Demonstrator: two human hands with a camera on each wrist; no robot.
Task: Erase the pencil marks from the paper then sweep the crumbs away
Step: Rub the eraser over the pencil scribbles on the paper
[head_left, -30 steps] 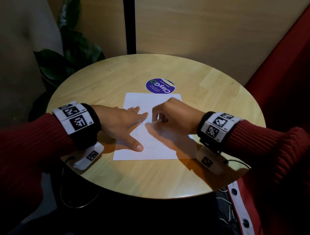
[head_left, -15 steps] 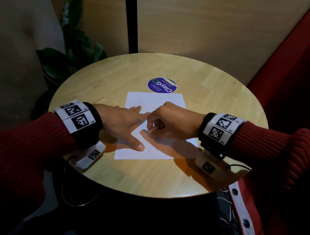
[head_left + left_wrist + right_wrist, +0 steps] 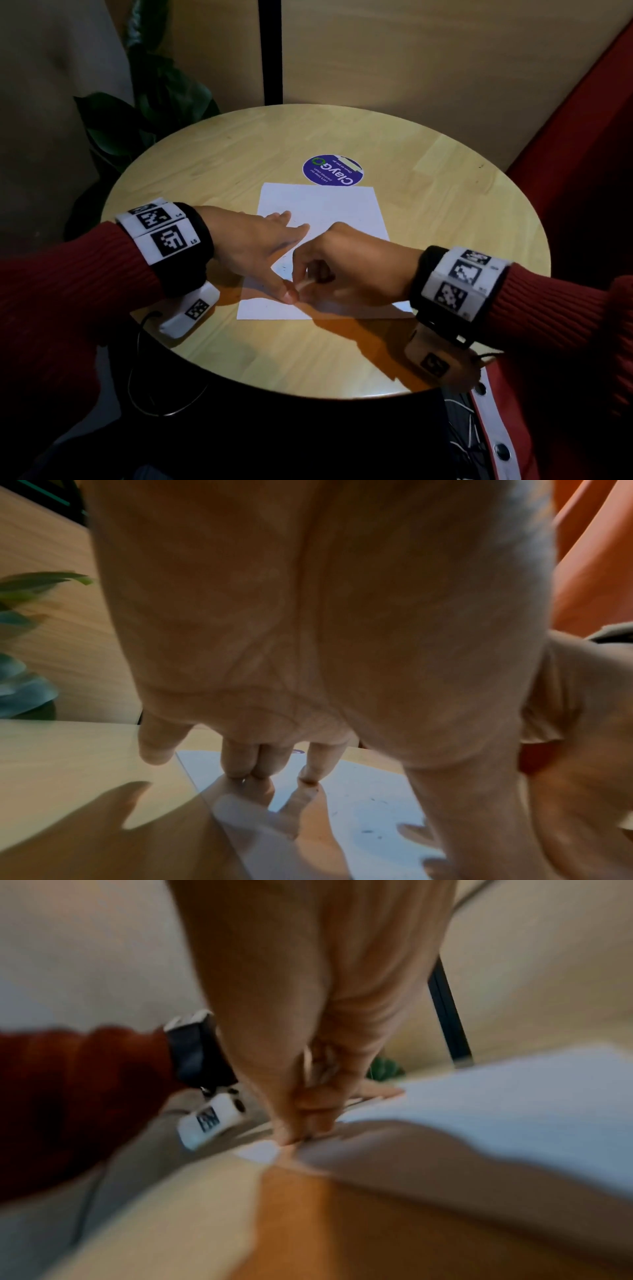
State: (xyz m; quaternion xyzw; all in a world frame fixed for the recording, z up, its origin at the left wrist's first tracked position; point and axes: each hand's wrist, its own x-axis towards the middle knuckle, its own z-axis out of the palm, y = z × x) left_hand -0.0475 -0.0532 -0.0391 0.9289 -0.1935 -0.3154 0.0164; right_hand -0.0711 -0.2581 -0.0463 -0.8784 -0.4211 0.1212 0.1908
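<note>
A white sheet of paper point(image 3: 322, 209) lies in the middle of the round wooden table point(image 3: 445, 212). My left hand point(image 3: 267, 250) presses flat on the sheet's left side with its fingers spread; the left wrist view shows its fingertips point(image 3: 253, 767) on the paper point(image 3: 377, 813). Faint pencil marks and dark specks point(image 3: 283, 267) show between thumb and forefinger, and again as marks point(image 3: 367, 831) in the left wrist view. My right hand point(image 3: 303, 279) pinches a small pale eraser point(image 3: 306, 283) against the paper, right beside the left thumb. The right wrist view is blurred; its curled fingers point(image 3: 308, 1123) meet the sheet point(image 3: 514, 1091).
A round purple sticker point(image 3: 332, 170) lies on the table just beyond the paper. A leafy plant point(image 3: 144, 113) stands off the table's far left. Red upholstery point(image 3: 589, 144) lies to the right, and wooden wall panels stand behind. Cables hang below the near edge.
My right hand has slid the eraser toward me and leftward across the paper, ending next to the left thumb. The left hand has stayed pressed on the sheet.
</note>
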